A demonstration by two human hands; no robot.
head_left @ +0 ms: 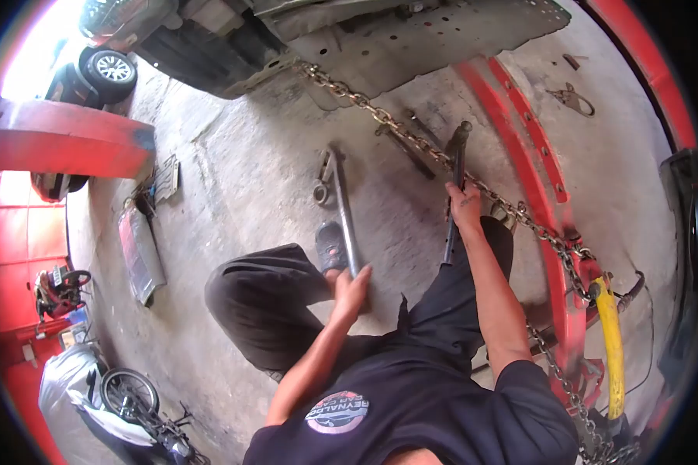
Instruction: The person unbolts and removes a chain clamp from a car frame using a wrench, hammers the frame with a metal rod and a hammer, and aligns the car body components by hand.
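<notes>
Your left hand [351,293] has its fingers closed round the lower end of a long metal bar [341,198], whose far end reaches toward a ring-ended tool [320,190] on the floor [248,178]. Your own grip covers that lower end, so its tip is hidden. Your right hand [465,206] is clenched on a dark bar [459,159]; its knobbed head shows above your fist and its lower end comes down by your right thigh [450,306], but the middle is covered.

The chain [380,116] runs from the vehicle's underside [411,50] down past your right fist to the red frame [554,225]. It crosses the dark bar just above your fist, though from here you can't really tell whether they touch. The vehicle hides the floor's far edge, and its upper part is cut off. Beside the long bar is a dark sandal-like shape [332,242], partly covered by your left hand and knee.

To your right, the frame and the yellow cylinder [610,349] close off that side, with more chain low down, its tangle hard to make out. Toward the floor's left edge lie a wrapped piece [139,252] and, nearer you, a motorcycle [136,403], cut off at the bottom. Between the wrapped piece and your left knee [248,298] is open floor
</notes>
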